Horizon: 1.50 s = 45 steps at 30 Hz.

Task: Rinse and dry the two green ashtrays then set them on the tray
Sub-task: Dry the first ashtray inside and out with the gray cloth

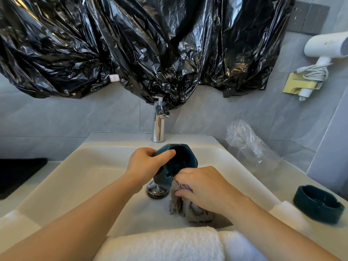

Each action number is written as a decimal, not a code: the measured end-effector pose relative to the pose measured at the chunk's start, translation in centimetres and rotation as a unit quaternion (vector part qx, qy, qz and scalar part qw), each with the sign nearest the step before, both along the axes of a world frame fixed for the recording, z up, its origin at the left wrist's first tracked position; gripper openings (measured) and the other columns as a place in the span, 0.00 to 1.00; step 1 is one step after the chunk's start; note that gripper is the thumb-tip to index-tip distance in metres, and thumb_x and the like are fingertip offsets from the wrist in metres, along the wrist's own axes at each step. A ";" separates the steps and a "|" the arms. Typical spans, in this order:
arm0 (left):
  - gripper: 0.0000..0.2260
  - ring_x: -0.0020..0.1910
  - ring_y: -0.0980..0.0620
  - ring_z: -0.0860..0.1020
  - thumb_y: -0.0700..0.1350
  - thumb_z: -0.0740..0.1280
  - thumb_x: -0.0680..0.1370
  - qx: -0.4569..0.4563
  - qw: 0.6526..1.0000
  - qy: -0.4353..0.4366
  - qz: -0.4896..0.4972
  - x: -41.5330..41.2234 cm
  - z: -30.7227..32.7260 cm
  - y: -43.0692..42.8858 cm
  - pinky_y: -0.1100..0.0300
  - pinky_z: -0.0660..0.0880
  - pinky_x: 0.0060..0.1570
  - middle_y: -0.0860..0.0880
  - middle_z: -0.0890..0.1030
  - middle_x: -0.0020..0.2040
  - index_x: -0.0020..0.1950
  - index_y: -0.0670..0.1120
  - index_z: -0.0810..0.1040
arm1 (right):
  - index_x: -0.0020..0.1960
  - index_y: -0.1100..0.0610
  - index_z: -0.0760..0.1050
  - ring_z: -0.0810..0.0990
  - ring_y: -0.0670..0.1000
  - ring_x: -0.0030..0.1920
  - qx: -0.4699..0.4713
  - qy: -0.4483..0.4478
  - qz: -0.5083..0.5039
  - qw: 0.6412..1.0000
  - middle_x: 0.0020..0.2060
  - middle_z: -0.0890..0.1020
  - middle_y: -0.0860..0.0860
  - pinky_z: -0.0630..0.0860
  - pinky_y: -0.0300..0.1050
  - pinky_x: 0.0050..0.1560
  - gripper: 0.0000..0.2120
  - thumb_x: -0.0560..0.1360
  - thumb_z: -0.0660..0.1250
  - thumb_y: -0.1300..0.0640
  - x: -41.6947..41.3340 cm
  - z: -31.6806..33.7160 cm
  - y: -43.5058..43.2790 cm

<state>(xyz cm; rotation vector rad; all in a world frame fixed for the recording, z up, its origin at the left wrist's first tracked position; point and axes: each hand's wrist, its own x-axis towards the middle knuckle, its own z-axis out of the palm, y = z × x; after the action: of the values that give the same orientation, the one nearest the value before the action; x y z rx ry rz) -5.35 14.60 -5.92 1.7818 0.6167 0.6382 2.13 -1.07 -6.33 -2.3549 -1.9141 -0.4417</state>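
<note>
Right now my left hand [145, 164] grips the ashtray [178, 161] tipped on edge over the sink [75, 176], hollow facing near-right toward my right hand [205, 187], which pinches the cloth [186, 208] against its near rim, with the second ashtray [318, 204] well right.

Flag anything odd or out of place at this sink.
Black bin bags are draped across the wall above the sink, their lowest fold hanging onto the faucet. A crumpled clear plastic bag lies right of the sink. Nothing looks spilled or broken.
</note>
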 end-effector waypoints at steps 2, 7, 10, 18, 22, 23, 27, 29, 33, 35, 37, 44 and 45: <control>0.19 0.45 0.43 0.82 0.57 0.75 0.69 -0.020 1.000 0.004 -0.007 0.0 0.0 0.1 0.46 0.82 0.47 0.41 0.84 0.44 0.45 0.42 0.82 | 0.43 0.47 0.68 0.78 0.51 0.43 0.012 -0.004 -0.002 1.000 0.43 0.79 0.46 0.63 0.42 0.32 0.08 0.79 0.63 0.47 0.2 0.1 -0.1; 0.26 0.50 0.46 0.83 0.52 0.78 0.67 -0.086 0.993 -0.008 -0.080 -0.1 0.1 0.3 0.48 0.80 0.54 0.43 0.83 0.52 0.59 0.42 0.76 | 0.39 0.48 0.69 0.71 0.47 0.34 0.076 0.016 -0.026 0.997 0.35 0.74 0.44 0.56 0.34 0.30 0.11 0.78 0.63 0.45 0.7 0.0 -0.6; 0.25 0.49 0.44 0.84 0.47 0.77 0.69 -0.129 0.987 -0.017 -0.095 0.0 0.0 0.3 0.46 0.81 0.53 0.41 0.83 0.53 0.62 0.42 0.74 | 0.37 0.48 0.64 0.66 0.47 0.31 0.105 0.012 -0.036 0.994 0.31 0.69 0.43 0.55 0.36 0.28 0.15 0.77 0.65 0.45 0.7 0.1 -0.8; 0.17 0.47 0.46 0.83 0.46 0.73 0.73 -0.065 0.996 -0.034 -0.053 -0.1 0.0 0.2 0.50 0.82 0.49 0.43 0.82 0.51 0.60 0.47 0.75 | 0.45 0.49 0.74 0.75 0.47 0.40 0.059 0.026 -0.051 0.997 0.41 0.77 0.43 0.66 0.39 0.35 0.09 0.78 0.63 0.45 0.9 0.1 -0.7; 0.17 0.49 0.47 0.81 0.51 0.72 0.72 -0.034 0.998 -0.056 -0.024 -0.4 0.5 0.7 0.47 0.81 0.52 0.45 0.82 0.50 0.60 0.50 0.78 | 0.65 0.43 0.74 0.78 0.45 0.57 0.067 0.035 -0.078 0.994 0.60 0.77 0.39 0.70 0.40 0.45 0.16 0.78 0.65 0.52 1.8 0.3 -1.4; 0.14 0.49 0.48 0.81 0.51 0.72 0.73 -0.030 0.998 -0.056 -0.021 -0.4 0.5 0.7 0.48 0.80 0.52 0.46 0.82 0.49 0.57 0.51 0.79 | 0.66 0.43 0.73 0.78 0.45 0.57 0.064 0.032 -0.075 0.995 0.61 0.77 0.39 0.71 0.41 0.46 0.17 0.78 0.64 0.52 1.9 0.3 -1.3; 0.02 0.43 0.51 0.80 0.50 0.71 0.74 -0.021 0.998 -0.061 -0.014 -0.3 0.3 0.4 0.53 0.79 0.46 0.49 0.83 0.44 0.44 0.53 0.81 | 0.69 0.44 0.70 0.78 0.47 0.57 0.043 0.040 -0.029 0.998 0.64 0.74 0.40 0.77 0.47 0.51 0.21 0.76 0.67 0.48 1.0 0.0 -0.8; 0.04 0.41 0.51 0.79 0.51 0.70 0.74 -0.010 0.998 -0.066 -0.007 -0.2 0.2 0.2 0.53 0.78 0.44 0.48 0.84 0.43 0.43 0.52 0.83 | 0.70 0.45 0.65 0.78 0.48 0.57 0.072 0.081 -0.003 0.994 0.66 0.72 0.40 0.77 0.47 0.54 0.26 0.74 0.69 0.46 0.4 -0.1 -0.8; 0.08 0.43 0.51 0.80 0.52 0.69 0.75 0.012 0.997 -0.080 -0.012 -0.2 0.0 -0.1 0.62 0.75 0.36 0.50 0.84 0.44 0.51 0.51 0.83 | 0.56 0.47 0.73 0.77 0.43 0.50 0.118 0.133 0.030 0.984 0.52 0.76 0.39 0.76 0.44 0.50 0.15 0.73 0.71 0.46 0.3 -0.2 -0.7; 0.09 0.44 0.52 0.80 0.52 0.69 0.75 0.017 0.997 -0.075 -0.020 -0.1 -0.2 -0.3 0.62 0.76 0.36 0.50 0.83 0.44 0.52 0.50 0.82 | 0.51 0.48 0.76 0.77 0.43 0.46 0.109 0.101 0.037 0.988 0.47 0.78 0.41 0.76 0.43 0.45 0.11 0.74 0.69 0.44 0.3 -0.2 -0.5; 0.08 0.45 0.52 0.81 0.52 0.70 0.75 0.017 0.997 -0.073 -0.027 -0.1 -0.3 -0.4 0.59 0.80 0.39 0.50 0.84 0.44 0.51 0.51 0.82 | 0.43 0.47 0.71 0.73 0.44 0.39 0.087 0.042 0.038 0.995 0.40 0.75 0.41 0.72 0.43 0.35 0.11 0.75 0.65 0.41 0.3 -0.4 -0.3; 0.03 0.41 0.50 0.82 0.51 0.71 0.74 -0.013 0.996 -0.077 -0.032 -0.8 1.0 0.5 0.52 0.81 0.45 0.50 0.85 0.40 0.42 0.53 0.84 | 0.50 0.47 0.76 0.79 0.48 0.45 0.053 -0.020 -0.001 0.998 0.47 0.79 0.43 0.69 0.44 0.35 0.05 0.77 0.65 0.47 1.3 0.1 -0.8; 0.04 0.40 0.51 0.82 0.51 0.71 0.74 -0.015 0.997 -0.071 -0.039 -0.9 1.1 0.6 0.52 0.81 0.45 0.51 0.85 0.38 0.41 0.53 0.84 | 0.50 0.46 0.77 0.79 0.48 0.45 0.050 -0.031 0.002 0.998 0.47 0.79 0.43 0.69 0.44 0.35 0.05 0.76 0.65 0.47 1.4 0.0 -0.9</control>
<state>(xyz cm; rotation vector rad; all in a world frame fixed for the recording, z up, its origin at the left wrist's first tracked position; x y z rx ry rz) -6.28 15.19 -4.87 1.7085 0.4554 0.6909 3.53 -1.98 -6.31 -2.2994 -1.8757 -0.6027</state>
